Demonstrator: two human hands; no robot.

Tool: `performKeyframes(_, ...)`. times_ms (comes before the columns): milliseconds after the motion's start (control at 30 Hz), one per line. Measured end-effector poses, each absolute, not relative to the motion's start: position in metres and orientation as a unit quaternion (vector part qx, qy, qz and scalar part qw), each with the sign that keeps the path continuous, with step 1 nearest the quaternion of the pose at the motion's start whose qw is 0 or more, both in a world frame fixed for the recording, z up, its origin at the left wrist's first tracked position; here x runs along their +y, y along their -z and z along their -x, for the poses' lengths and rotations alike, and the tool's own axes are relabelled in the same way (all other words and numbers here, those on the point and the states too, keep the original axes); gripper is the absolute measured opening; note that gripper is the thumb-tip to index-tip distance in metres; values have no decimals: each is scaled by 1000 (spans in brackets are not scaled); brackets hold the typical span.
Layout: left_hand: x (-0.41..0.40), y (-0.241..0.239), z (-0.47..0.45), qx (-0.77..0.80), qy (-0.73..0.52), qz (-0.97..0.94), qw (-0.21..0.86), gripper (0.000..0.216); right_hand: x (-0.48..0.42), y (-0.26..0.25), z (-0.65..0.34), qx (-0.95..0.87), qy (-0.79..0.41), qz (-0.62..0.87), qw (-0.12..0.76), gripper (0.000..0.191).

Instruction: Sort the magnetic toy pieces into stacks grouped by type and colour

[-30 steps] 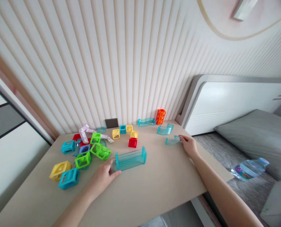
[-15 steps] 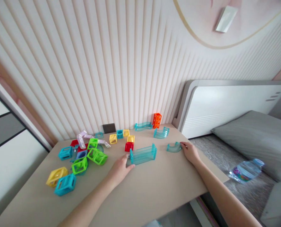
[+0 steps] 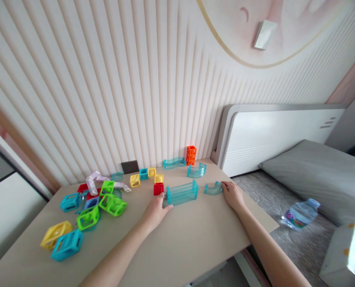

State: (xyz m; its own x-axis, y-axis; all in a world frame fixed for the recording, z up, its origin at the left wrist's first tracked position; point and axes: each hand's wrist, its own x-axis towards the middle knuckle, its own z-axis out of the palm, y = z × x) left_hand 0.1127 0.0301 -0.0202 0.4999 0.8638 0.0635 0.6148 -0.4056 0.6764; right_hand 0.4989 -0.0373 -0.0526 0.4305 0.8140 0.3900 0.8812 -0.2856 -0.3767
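Note:
My left hand [image 3: 156, 211] grips the left end of a bundle of straight, clear teal track pieces [image 3: 182, 193], thumb in front and fingers at the end. My right hand [image 3: 233, 196] has its fingertips closed at the right end of a curved teal track piece [image 3: 213, 188], resting on the table. A narrow gap lies between the straight bundle and this curve. Just behind my left hand sit a red cube [image 3: 158, 189] and a yellow cube [image 3: 158, 179]. Further back are another curved track piece [image 3: 196, 171] and a long track piece [image 3: 174, 162].
An upright orange tower [image 3: 191, 155] stands near the wall. Green blocks [image 3: 113, 204], a yellow block [image 3: 56, 235] and blue blocks [image 3: 67, 244] cluster on the left of the table [image 3: 165, 255]. A bottle [image 3: 300, 214] lies on the bed beyond the table's right edge.
The view has turned slightly to the right. My left hand has slid the straight track bundle rightward, nearer the curved piece. My right hand stays at the curve's end.

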Motion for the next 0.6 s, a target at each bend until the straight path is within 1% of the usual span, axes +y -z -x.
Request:
performKeyframes(100,29,20,-111,457,-203,-816,289,47,-39,50,-496,-532,71,800,268,38)
performKeyframes(367,22,17,-115,493,-153,-825,229,45,-44,41,-480,-549,120,783,265,39)
performKeyframes(500,14,12,-118,506,-135,-830,194,40,-49,32,-467,-590,142,747,271,34)
performKeyframes(600,9,0,-112,495,-127,-845,156,40,-55,27,-450,-631,163,701,290,30)
